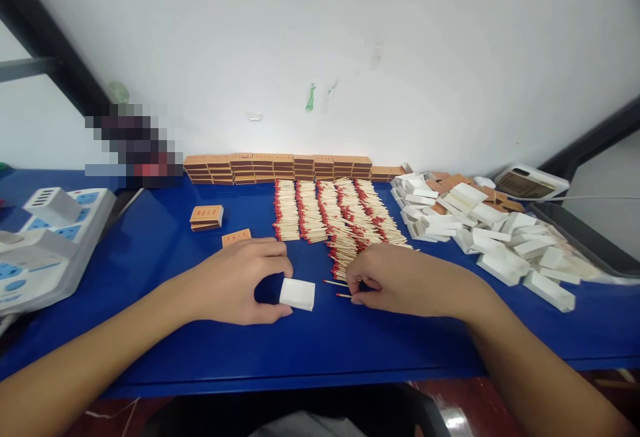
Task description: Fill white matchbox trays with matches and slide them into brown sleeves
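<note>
My left hand [245, 280] curls around the left end of a small white matchbox tray [298, 294], gripping it between thumb and forefinger on the blue table. My right hand [400, 280] is closed in a pinch at the front of the red-tipped matches [327, 213]. Two matches [335, 282] stick out to the left of its fingertips, one above the other. The pile lies in several rough columns, and its front right part is partly hidden by my right hand. Just behind my left hand, a brown matchbox cover [236, 236] is partly covered by my knuckles.
Brown matchboxes [270, 167] are stacked along the wall. Two more [207, 217] lie stacked at the left. White trays [500, 237] and brown covers [460, 183] form a heap on the right, near a phone [533, 182]. A power strip [75, 243] with plugs occupies the left side.
</note>
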{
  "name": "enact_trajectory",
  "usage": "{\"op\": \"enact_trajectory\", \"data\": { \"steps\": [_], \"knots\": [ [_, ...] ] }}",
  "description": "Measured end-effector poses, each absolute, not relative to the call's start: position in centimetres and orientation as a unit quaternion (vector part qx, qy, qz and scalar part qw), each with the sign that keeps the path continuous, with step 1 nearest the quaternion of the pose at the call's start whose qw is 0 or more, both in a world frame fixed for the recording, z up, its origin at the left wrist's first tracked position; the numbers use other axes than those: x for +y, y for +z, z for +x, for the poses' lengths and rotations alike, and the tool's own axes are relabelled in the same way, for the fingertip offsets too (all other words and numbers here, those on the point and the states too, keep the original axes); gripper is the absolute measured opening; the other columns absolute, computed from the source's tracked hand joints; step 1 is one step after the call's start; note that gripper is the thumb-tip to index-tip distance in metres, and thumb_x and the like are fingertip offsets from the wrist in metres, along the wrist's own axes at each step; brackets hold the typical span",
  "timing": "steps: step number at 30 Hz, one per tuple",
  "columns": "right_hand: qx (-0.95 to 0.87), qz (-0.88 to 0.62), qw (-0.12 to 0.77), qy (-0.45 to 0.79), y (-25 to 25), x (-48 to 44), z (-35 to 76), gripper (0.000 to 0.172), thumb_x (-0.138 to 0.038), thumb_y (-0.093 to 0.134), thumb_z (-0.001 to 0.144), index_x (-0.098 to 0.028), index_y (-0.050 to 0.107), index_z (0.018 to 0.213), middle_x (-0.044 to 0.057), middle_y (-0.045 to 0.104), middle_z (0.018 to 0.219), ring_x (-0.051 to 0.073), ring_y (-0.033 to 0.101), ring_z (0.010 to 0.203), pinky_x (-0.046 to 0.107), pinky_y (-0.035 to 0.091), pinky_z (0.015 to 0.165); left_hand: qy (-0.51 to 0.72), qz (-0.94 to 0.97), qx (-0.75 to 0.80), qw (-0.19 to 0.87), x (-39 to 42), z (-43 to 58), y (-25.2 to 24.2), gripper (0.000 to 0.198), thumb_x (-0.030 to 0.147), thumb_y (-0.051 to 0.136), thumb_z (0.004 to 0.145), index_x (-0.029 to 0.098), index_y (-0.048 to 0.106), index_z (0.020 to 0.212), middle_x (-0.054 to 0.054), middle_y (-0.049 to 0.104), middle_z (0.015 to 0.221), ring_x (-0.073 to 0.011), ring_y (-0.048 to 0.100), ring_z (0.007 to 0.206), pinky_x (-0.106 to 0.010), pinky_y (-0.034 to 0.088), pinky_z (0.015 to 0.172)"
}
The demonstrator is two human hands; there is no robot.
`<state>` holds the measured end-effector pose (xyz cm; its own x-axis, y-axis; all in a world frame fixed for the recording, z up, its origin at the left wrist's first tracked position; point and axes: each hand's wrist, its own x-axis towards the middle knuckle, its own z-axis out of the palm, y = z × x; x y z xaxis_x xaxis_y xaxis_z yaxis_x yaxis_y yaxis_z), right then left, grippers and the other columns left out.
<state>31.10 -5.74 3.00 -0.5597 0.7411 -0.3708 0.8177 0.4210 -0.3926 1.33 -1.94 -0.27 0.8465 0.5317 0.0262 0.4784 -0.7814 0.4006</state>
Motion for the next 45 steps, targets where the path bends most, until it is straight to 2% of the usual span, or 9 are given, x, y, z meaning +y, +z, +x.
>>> {"op": "enact_trajectory", "data": {
  "steps": [6, 12, 16, 20, 25, 31, 36, 40, 45],
  "knots": [
    [0.850, 0.465, 0.035, -0.246, 2.5, -5.8, 30.2, 0.011, -0.016, 0.066, 0.090, -0.022, 0.074, 0.086, 0.002, 0.075, 0.088, 0.017, 0.064, 0.077, 0.028, 0.037, 0.066, 0.064, 0.941, 0.270, 0.196, -2.0, 1.4, -0.1, 0.027, 0.046, 0.077, 0.088, 0.023, 0.072, 0.102, -0.003, 0.067, 0.099, -0.0207, 0.064, 0.090, -0.034, 0.043, 0.077],
    [0.851, 0.473, 0.022, -0.226, 2.1, -6.0, 29.9, 0.002, -0.021, 0.067, 0.091, -0.022, 0.066, 0.092, 0.002, 0.073, 0.087, 0.017, 0.060, 0.073, 0.029, 0.033, 0.063, 0.063, 0.942, 0.269, 0.191, -1.9, 1.4, -0.1, 0.028, 0.047, 0.077, 0.089, 0.023, 0.072, 0.102, -0.003, 0.066, 0.098, -0.0207, 0.064, 0.088, -0.034, 0.042, 0.077],
    [0.849, 0.478, 0.025, -0.224, 1.9, -6.0, 29.8, 0.007, -0.029, 0.066, 0.098, -0.022, 0.068, 0.097, 0.003, 0.074, 0.092, 0.019, 0.064, 0.079, 0.029, 0.033, 0.064, 0.059, 0.942, 0.270, 0.193, -1.9, 1.4, -0.2, 0.028, 0.047, 0.077, 0.089, 0.022, 0.071, 0.102, -0.003, 0.066, 0.099, -0.0211, 0.064, 0.089, -0.034, 0.042, 0.077],
    [0.848, 0.476, 0.036, -0.228, 2.0, -6.0, 29.7, 0.012, -0.027, 0.062, 0.101, -0.021, 0.069, 0.094, 0.003, 0.074, 0.090, 0.018, 0.064, 0.078, 0.029, 0.033, 0.064, 0.056, 0.941, 0.271, 0.192, -2.0, 1.3, -0.2, 0.029, 0.047, 0.077, 0.089, 0.022, 0.071, 0.103, -0.003, 0.066, 0.099, -0.0211, 0.064, 0.090, -0.034, 0.041, 0.078],
    [0.845, 0.485, 0.060, -0.216, 2.3, -6.2, 30.1, 0.015, -0.027, 0.063, 0.100, -0.021, 0.069, 0.088, 0.002, 0.073, 0.085, 0.017, 0.061, 0.073, 0.029, 0.033, 0.063, 0.059, 0.943, 0.267, 0.190, -2.0, 1.3, -0.2, 0.029, 0.047, 0.077, 0.088, 0.022, 0.071, 0.103, -0.003, 0.066, 0.098, -0.0209, 0.063, 0.089, -0.034, 0.041, 0.077],
    [0.836, 0.516, 0.043, -0.183, 2.4, -6.2, 30.5, 0.011, -0.027, 0.065, 0.100, -0.022, 0.064, 0.091, 0.002, 0.073, 0.084, 0.017, 0.062, 0.073, 0.029, 0.032, 0.062, 0.061, 0.943, 0.266, 0.191, -2.0, 1.3, -0.2, 0.029, 0.046, 0.078, 0.089, 0.022, 0.071, 0.103, -0.003, 0.066, 0.099, -0.0205, 0.063, 0.089, -0.034, 0.042, 0.078],
    [0.838, 0.516, 0.049, -0.169, 2.1, -6.1, 30.5, 0.021, -0.036, 0.066, 0.103, -0.021, 0.062, 0.088, 0.003, 0.072, 0.084, 0.018, 0.062, 0.072, 0.030, 0.031, 0.063, 0.063, 0.945, 0.261, 0.188, -1.9, 1.3, -0.3, 0.028, 0.046, 0.077, 0.088, 0.021, 0.071, 0.102, -0.003, 0.066, 0.098, -0.0207, 0.063, 0.089, -0.034, 0.042, 0.078],
    [0.836, 0.516, 0.054, -0.179, 1.9, -6.0, 30.7, 0.024, -0.039, 0.065, 0.103, -0.021, 0.063, 0.087, 0.003, 0.071, 0.082, 0.018, 0.061, 0.072, 0.030, 0.030, 0.062, 0.063, 0.944, 0.264, 0.189, -1.9, 1.4, -0.3, 0.028, 0.046, 0.077, 0.089, 0.022, 0.071, 0.102, -0.003, 0.066, 0.098, -0.0208, 0.063, 0.089, -0.034, 0.042, 0.077],
    [0.830, 0.512, 0.049, -0.215, 2.2, -5.9, 30.9, 0.019, -0.038, 0.067, 0.102, -0.021, 0.065, 0.093, 0.003, 0.073, 0.088, 0.018, 0.061, 0.073, 0.029, 0.032, 0.063, 0.057, 0.942, 0.270, 0.193, -2.0, 1.3, -0.1, 0.029, 0.047, 0.077, 0.088, 0.022, 0.071, 0.101, -0.002, 0.066, 0.098, -0.0206, 0.064, 0.089, -0.033, 0.042, 0.077]
  ]
}}
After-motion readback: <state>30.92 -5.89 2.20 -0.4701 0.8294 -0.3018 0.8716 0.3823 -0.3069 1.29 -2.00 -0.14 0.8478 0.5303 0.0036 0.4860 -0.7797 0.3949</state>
